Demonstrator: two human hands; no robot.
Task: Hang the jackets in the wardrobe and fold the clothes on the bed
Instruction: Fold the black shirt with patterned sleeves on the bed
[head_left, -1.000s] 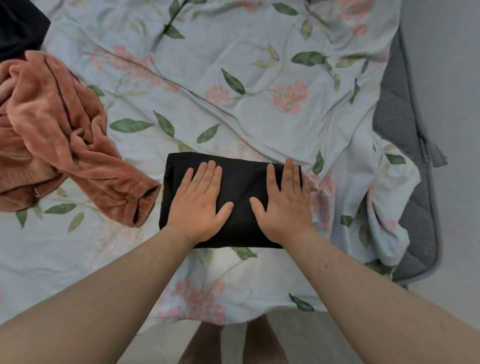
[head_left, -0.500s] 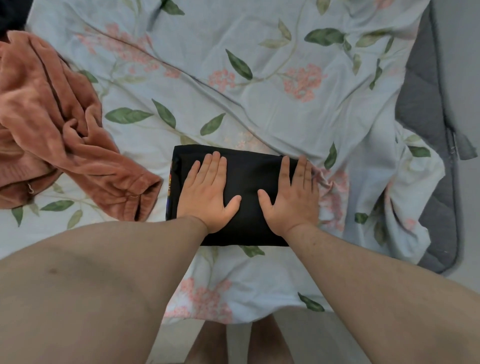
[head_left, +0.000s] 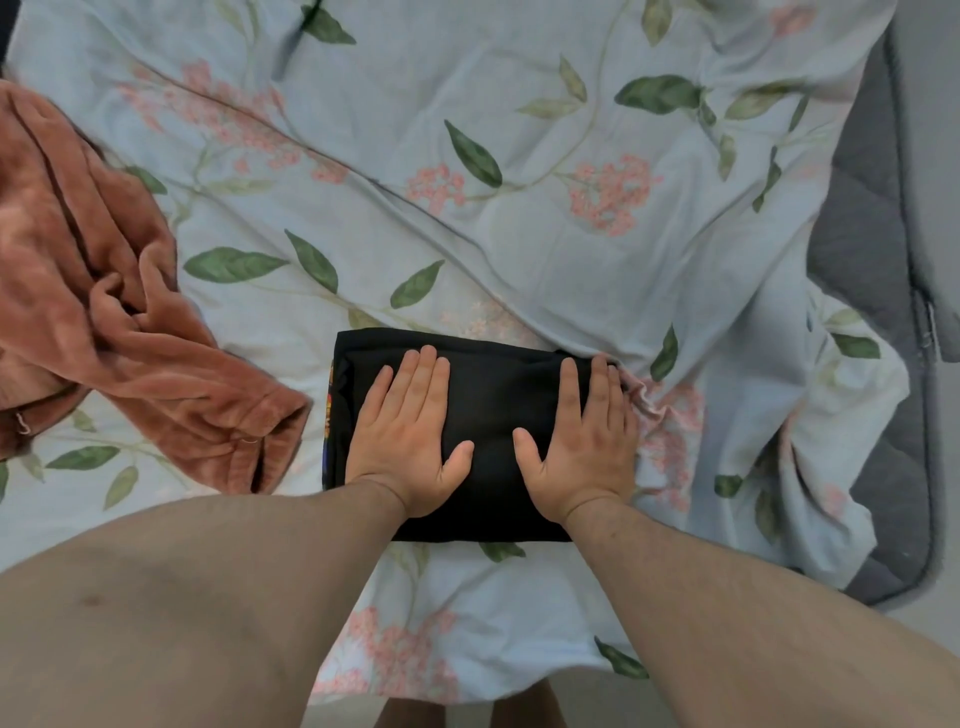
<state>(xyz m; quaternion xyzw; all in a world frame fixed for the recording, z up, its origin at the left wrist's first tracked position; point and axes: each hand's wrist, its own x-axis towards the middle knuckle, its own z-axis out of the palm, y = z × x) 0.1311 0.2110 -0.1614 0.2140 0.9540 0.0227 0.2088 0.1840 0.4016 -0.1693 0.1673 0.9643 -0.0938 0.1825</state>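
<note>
I am pressing the left hand (head_left: 410, 436) flat on the left half of the black garment (head_left: 493, 395), with the fingers straight and close together and the thumb spread toward the centre. I am pressing the right hand (head_left: 582, 441) flat on the right half in the same way. Its outer fingers are reaching the garment's right edge, where the sheet (head_left: 519, 234) is bunching. Neither hand is gripping anything.

The black garment is lying folded into a compact rectangle on the sheet, near the bed's front edge. A coloured print is showing along its left edge.

The rust garment (head_left: 104, 312) is lying crumpled to the left, its cuff just beside the black garment and apart from it. The grey mattress (head_left: 872, 260) is showing at the right.
</note>
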